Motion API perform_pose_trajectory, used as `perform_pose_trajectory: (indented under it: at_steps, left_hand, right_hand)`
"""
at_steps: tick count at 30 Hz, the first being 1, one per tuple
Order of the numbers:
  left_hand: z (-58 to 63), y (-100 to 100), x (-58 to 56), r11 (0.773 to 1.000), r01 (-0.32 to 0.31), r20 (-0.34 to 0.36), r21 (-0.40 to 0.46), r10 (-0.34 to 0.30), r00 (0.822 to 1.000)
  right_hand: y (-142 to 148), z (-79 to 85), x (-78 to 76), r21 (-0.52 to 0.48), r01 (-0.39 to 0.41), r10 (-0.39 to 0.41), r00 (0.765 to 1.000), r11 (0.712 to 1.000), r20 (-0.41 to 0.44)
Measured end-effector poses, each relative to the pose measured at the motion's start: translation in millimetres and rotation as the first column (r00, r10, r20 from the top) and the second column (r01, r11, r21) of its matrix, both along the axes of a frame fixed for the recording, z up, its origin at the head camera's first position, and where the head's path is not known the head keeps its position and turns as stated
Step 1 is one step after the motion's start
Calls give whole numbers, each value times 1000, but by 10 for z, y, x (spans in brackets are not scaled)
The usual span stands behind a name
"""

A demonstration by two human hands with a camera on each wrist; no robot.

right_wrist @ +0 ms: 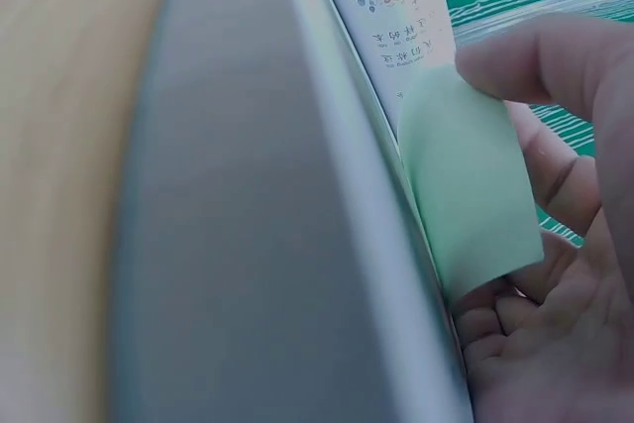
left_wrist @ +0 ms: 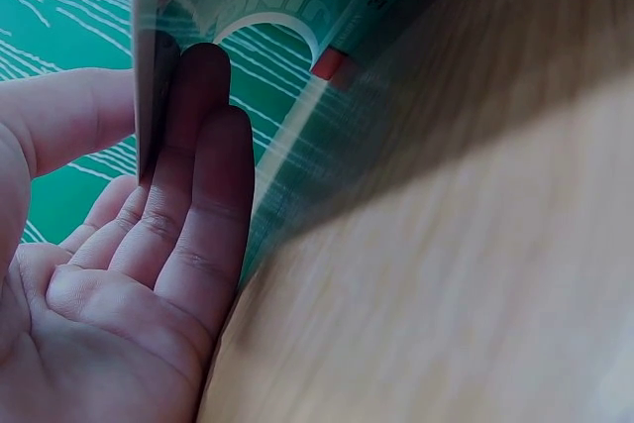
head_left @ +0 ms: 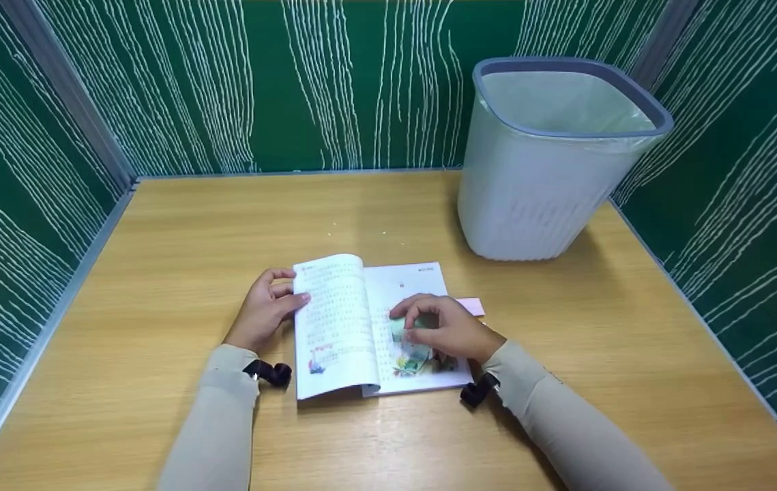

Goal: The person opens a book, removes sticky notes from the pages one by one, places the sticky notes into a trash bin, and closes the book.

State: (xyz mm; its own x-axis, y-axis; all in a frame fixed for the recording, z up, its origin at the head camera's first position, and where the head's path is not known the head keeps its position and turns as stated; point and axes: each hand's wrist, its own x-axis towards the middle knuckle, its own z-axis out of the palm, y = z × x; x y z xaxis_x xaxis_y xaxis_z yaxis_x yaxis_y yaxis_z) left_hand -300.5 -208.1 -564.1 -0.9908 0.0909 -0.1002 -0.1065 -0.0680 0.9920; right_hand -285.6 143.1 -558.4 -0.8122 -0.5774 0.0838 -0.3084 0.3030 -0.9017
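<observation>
An open book (head_left: 333, 314) with printed pages lies on the table, its left side raised. My left hand (head_left: 262, 314) grips the book's left edge, thumb on the page and fingers behind the cover, as the left wrist view shows. Over the right page, my right hand (head_left: 456, 331) pinches a pale green sticky note (right_wrist: 471, 180) between thumb and fingers. The note stands against the page near the inner fold in the right wrist view. A colourful picture (head_left: 410, 363) on the right page is partly hidden beneath the right hand.
Beyond the right hand, a pink paper slip (head_left: 472, 307) pokes out from the book's right side. A tall white bin (head_left: 531, 184) with a grey rim stands at the back right of the wooden table (head_left: 224, 225). Green panels with white lines enclose the table.
</observation>
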Motion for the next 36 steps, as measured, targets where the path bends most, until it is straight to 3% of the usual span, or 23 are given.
perform_pose_trajectory:
  at_steps: [6,26,36]
  left_hand:
    - [15,1,12,1000,-4,14,-2,4,1000]
    - [0,0,-12,1000,1,14,-27,-1,1000]
    - [2,2,-7,1000,-4,14,-31,4,1000]
  right_hand:
    - [8,2,-7,-61,40,-37,998,997,54]
    - [31,22,-12,-250,83,-39,983,965,178]
    - [54,5,-25,-253,109,-66,983,961,173]
